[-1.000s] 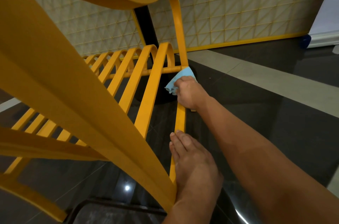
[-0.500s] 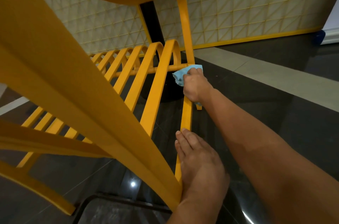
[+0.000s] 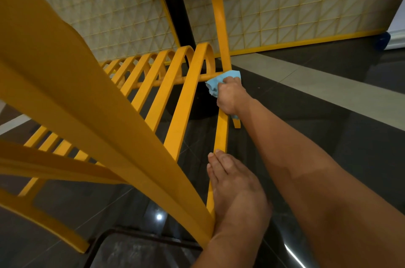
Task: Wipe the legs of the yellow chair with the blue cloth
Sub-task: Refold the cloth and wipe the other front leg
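The yellow chair (image 3: 87,92) lies tipped, its slatted frame filling the left of the head view. My right hand (image 3: 230,99) grips the crumpled blue cloth (image 3: 215,83) and presses it round a thin yellow leg (image 3: 221,134), just below where the leg meets a crossbar. Part of the cloth pokes out under my wrist. My left hand (image 3: 236,191) lies lower on the same leg with straight fingers resting along it, next to the wide curved rail.
A dark glossy tiled floor (image 3: 328,136) spreads to the right, crossed by a pale strip. A cream lattice-patterned wall (image 3: 295,4) with a yellow base runs along the back. A dark-framed object (image 3: 135,250) lies on the floor at the bottom.
My right hand with the cloth has edged slightly up the leg toward the crossbar. My left hand has stayed on the leg.
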